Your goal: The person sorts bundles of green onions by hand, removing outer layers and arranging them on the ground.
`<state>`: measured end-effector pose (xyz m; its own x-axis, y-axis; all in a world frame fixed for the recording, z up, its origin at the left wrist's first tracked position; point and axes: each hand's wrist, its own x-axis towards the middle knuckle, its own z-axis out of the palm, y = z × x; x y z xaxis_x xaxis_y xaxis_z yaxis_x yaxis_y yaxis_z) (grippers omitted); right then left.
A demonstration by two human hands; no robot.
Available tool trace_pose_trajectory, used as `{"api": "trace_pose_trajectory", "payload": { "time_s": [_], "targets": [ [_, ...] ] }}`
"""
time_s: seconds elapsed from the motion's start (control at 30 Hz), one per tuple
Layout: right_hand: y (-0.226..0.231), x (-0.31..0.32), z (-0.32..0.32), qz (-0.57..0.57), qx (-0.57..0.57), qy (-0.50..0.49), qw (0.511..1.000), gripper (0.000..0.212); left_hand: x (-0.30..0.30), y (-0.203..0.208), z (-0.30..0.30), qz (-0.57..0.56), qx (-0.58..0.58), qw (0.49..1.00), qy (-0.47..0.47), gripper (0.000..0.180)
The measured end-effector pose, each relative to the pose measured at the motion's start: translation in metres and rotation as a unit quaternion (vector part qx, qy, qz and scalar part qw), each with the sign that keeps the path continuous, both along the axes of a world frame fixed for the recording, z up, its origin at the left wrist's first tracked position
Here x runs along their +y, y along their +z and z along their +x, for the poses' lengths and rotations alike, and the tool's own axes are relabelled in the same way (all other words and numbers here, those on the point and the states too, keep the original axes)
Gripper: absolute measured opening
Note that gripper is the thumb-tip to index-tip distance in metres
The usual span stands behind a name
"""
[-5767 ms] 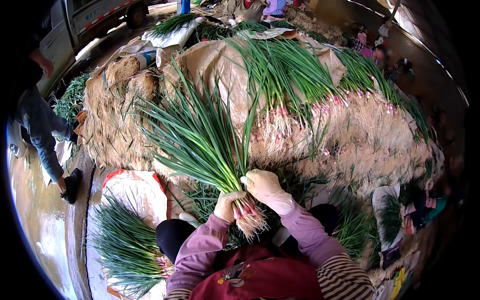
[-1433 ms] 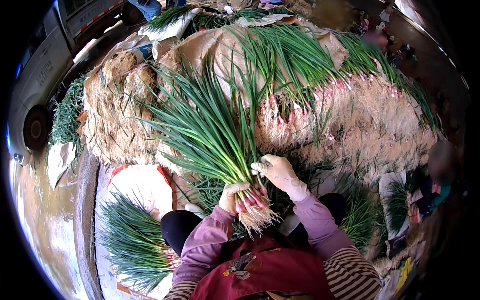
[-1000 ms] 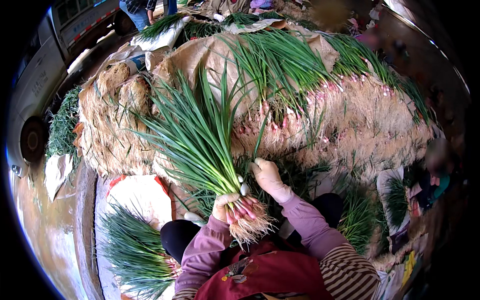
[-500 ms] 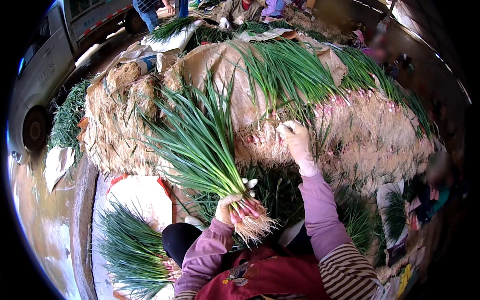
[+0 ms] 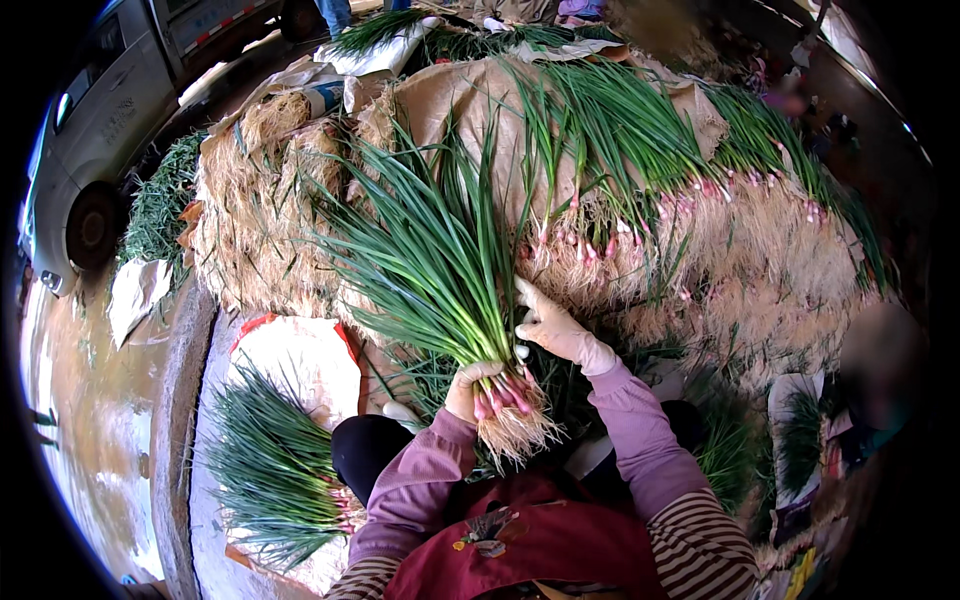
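My gloved left hand (image 5: 470, 390) is wrapped round the lower stalks of a bunch of spring onions (image 5: 425, 285). Its long green leaves fan upward and to the left, while the pink bulbs and pale stringy roots stick out below the fist. At the bunch's right edge is my gloved right hand (image 5: 555, 328), index finger stretched up along the leaves and thumb apart from it. I make out nothing held in it. Just beyond lie loose spring onions (image 5: 600, 235) with pink bulbs, on a heap covered by sackcloth (image 5: 445, 95).
A second bunch of spring onions (image 5: 275, 460) rests on a white sack (image 5: 295, 365) at lower left. Matted roots (image 5: 265, 215) hang over the heap's side. A van (image 5: 105, 130) stands at far left. People sit or stand behind the heap and at right.
My right hand has come back from the bulbs on the heap to the right side of the held bunch, its fingers now spread. My left hand keeps its grip. The whole view has shifted slightly.
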<state>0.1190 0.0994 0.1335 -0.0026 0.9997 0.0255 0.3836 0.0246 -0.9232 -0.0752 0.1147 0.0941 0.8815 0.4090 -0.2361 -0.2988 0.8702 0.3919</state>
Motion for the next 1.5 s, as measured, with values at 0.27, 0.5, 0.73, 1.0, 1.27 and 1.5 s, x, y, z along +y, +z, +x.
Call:
{"api": "trace_pose_trajectory", "payload": {
  "time_s": [0.27,0.5,0.73,1.0,1.27,1.5],
  "targets": [
    [0.006,-0.020,-0.021,0.175,-0.270,-0.089,0.943,0.014,0.001,0.001,-0.008,0.006,-0.061,0.998,-0.022,0.031],
    [0.061,0.017,0.015,-0.047,-0.284,-0.217,0.933,0.031,-0.006,0.008,-0.014,-0.036,-0.081,0.995,0.055,0.058],
    [0.047,0.038,0.030,0.055,-0.359,-0.294,0.884,0.025,-0.008,0.022,0.003,-0.015,-0.069,0.993,0.097,0.053],
    [0.026,-0.067,-0.029,-0.129,-0.119,-0.072,0.982,0.033,-0.003,0.002,-0.006,0.028,0.000,0.999,-0.036,0.043],
    [0.000,-0.045,-0.017,-0.125,0.280,-0.094,0.947,0.028,-0.004,0.021,-0.001,0.038,0.009,0.999,-0.029,0.043],
    [0.005,-0.043,-0.035,0.075,-0.252,-0.059,0.963,0.019,0.004,-0.013,-0.009,0.050,0.042,0.994,-0.083,0.041]
  ]
}}
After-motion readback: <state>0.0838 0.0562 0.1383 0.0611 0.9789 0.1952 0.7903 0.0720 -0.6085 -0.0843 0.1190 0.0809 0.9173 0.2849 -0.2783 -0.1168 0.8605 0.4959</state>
